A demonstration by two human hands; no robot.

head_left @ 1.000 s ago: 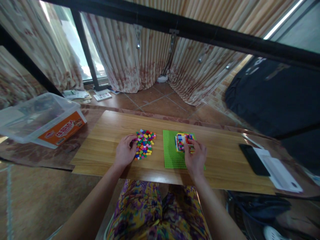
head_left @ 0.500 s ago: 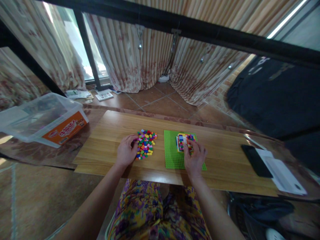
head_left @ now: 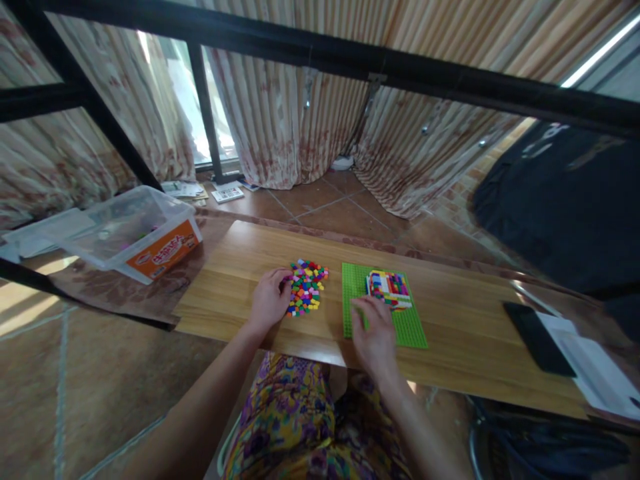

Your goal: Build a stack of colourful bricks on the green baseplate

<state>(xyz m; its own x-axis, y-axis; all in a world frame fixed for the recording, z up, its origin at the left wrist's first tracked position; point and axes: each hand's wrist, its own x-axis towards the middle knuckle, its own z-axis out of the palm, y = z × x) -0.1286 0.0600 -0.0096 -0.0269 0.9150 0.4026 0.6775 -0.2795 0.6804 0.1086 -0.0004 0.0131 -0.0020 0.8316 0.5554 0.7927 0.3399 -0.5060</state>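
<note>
A loose pile of small colourful toy bricks (head_left: 307, 287) lies on the wooden table. My left hand (head_left: 271, 297) rests at the pile's left edge, fingers curled in and thumb close to them; whatever is between the fingertips is hidden. To the right, a green studded baseplate (head_left: 353, 283) carries a low block of multicoloured bricks (head_left: 387, 288), with white, red and yellow in its walls. Over the plate's front left part is my right hand (head_left: 374, 330), slightly blurred. Its thumb and fingers are apart, with green plate showing between them, just in front of the brick block.
At the left stands a clear plastic box (head_left: 145, 230) with an orange label and a few pieces inside. A black phone (head_left: 537, 339) and a white tray-like object (head_left: 595, 367) lie at the table's right end. Papers (head_left: 227, 193) sit on the floor beyond.
My right hand has come off the brick block and moved left and toward me. The left hand stays at the pile. The whole view has shifted as the head turned left.
</note>
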